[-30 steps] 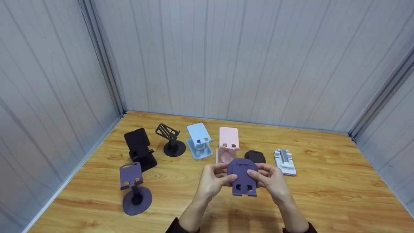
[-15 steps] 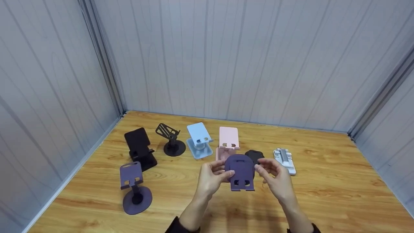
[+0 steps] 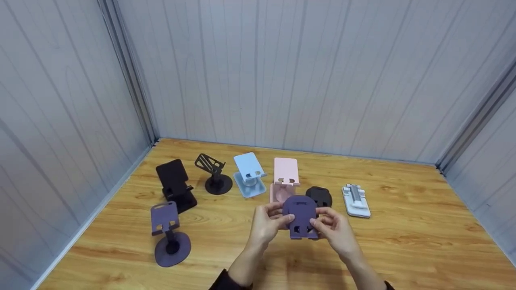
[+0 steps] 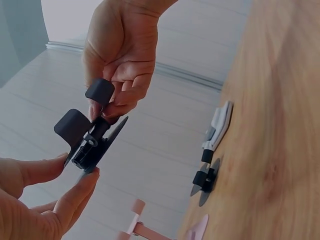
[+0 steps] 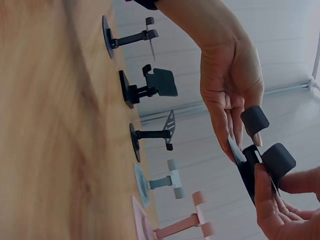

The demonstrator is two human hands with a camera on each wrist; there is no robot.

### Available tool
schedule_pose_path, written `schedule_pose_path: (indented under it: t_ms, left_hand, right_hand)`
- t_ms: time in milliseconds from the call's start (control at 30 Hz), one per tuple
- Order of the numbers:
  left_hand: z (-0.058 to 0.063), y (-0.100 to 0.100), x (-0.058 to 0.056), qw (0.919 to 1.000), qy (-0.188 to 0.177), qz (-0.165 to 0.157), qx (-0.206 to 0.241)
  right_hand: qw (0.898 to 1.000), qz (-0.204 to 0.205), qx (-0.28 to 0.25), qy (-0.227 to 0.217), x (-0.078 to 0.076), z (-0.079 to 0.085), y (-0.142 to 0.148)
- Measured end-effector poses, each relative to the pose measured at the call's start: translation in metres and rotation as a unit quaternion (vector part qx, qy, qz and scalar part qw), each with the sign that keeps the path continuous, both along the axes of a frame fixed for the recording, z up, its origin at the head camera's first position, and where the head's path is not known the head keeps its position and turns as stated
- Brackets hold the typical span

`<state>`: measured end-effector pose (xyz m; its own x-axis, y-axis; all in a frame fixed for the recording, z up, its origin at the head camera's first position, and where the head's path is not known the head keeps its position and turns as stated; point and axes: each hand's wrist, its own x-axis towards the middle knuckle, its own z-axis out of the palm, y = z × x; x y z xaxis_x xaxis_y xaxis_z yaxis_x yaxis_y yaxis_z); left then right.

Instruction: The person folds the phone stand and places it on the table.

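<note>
A purple phone stand (image 3: 300,215), folded flat, is held up above the table between both hands. My left hand (image 3: 264,227) pinches its left edge, thumb on the front plate and fingers behind. On the opposite edge, my right hand (image 3: 334,231) pinches it near the lower lip. The left wrist view shows the folded stand edge-on, with its two lip tabs (image 4: 72,127) sticking out and the left hand's thumb and fingers (image 4: 75,200) on either side. A black folded phone stand (image 3: 319,196) lies just behind, partly hidden by the held one.
An unfolded purple stand (image 3: 172,245) stands at the left. Behind it are a black stand (image 3: 173,177), a black slotted stand (image 3: 217,183), a light blue stand (image 3: 248,165) and a pink stand (image 3: 285,169). A white folded stand (image 3: 356,203) lies right. Panel walls (image 3: 282,80) enclose the table.
Half a second ago the right hand was loosened at the stand's edge; now it pinches lower down on it. The held stand rose slightly, then came down again. The left hand kept its hold.
</note>
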<state>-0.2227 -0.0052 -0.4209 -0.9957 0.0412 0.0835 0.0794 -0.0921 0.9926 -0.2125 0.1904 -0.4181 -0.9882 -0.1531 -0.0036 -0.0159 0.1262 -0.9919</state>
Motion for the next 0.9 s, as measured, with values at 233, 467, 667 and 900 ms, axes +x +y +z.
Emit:
schedule_pose_path:
  t_ms: [233, 467, 667, 900]
  left_hand:
    - [-0.009, 0.004, -0.005, 0.9984, -0.003, -0.055, -0.015]
    - [-0.004, -0.002, -0.022, 0.9923, 0.021, -0.035, -0.117]
    - [-0.002, -0.012, -0.053, 0.9753, 0.047, 0.039, -0.212]
    - [-0.004, -0.011, -0.095, 0.9795, -0.047, 0.049, -0.190]
  right_hand:
    - [0.999, -0.030, -0.028, -0.034, -0.005, -0.006, 0.008]
    - [0.992, -0.119, -0.022, -0.038, -0.015, 0.004, 0.036]
    - [0.984, -0.170, -0.037, -0.032, -0.033, 0.014, 0.085]
    - [0.974, -0.219, -0.033, -0.042, -0.054, 0.020, 0.144]
